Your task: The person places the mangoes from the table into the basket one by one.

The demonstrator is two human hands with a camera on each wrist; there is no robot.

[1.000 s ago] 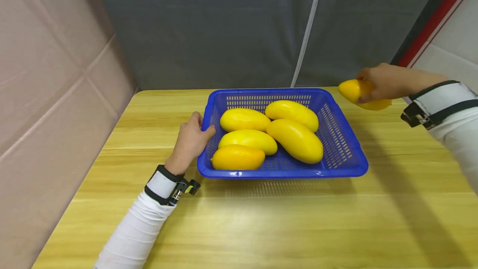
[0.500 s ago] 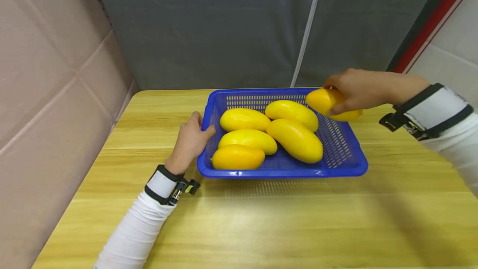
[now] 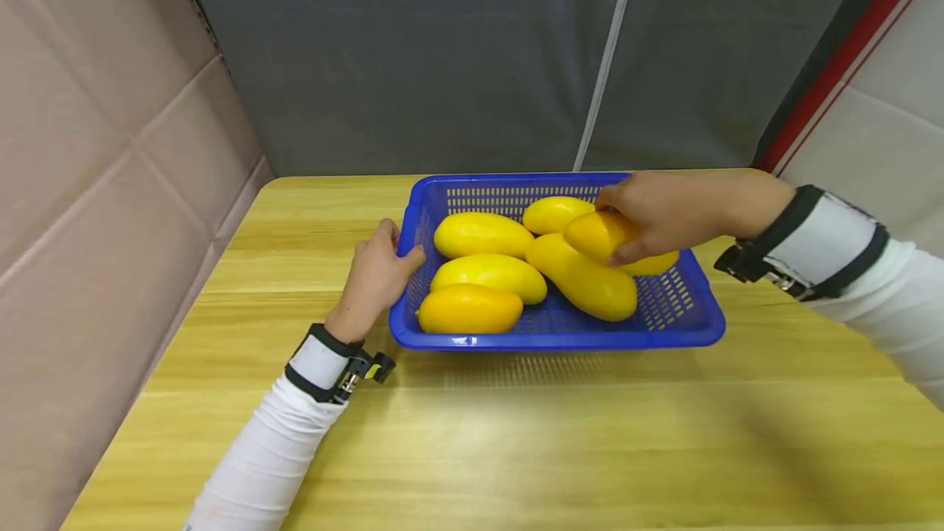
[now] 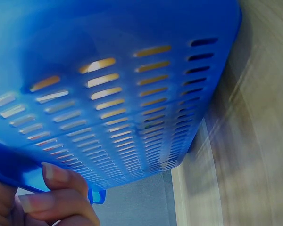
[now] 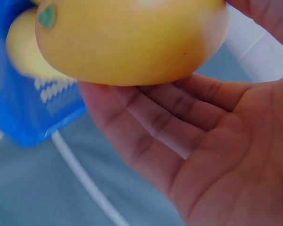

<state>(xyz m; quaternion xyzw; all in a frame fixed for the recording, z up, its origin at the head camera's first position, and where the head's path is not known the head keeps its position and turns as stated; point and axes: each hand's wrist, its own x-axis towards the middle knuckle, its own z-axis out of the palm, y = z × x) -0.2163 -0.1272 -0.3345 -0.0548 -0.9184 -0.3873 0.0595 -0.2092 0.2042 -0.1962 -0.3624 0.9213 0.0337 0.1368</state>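
My right hand [image 3: 671, 207] grips a yellow mango [image 3: 601, 236] between thumb and fingers, above the right part of a blue plastic basket [image 3: 556, 342]. In the right wrist view the same mango [image 5: 132, 42] shows a small green stem spot, with fingers along its lower side. Several other mangoes lie in the basket, among them an orange-yellow mango [image 3: 470, 310] at the front left and a large mango [image 3: 590, 281] partly beneath the held one. My left hand [image 3: 376, 277] pinches the basket's left rim; the left wrist view shows its curled fingertips [image 4: 56, 173] by the slotted wall.
The basket stands on a wooden table [image 3: 516, 449]. A grey curtain [image 3: 413, 64] hangs behind the table's back edge. A pinkish padded wall [image 3: 96, 146] rises on the left, and a white panel with a red strip [image 3: 848, 64] is at the right.
My right hand has carried the mango leftward from beyond the basket's right side to over the mangoes inside. The left hand and the basket have stayed in place.
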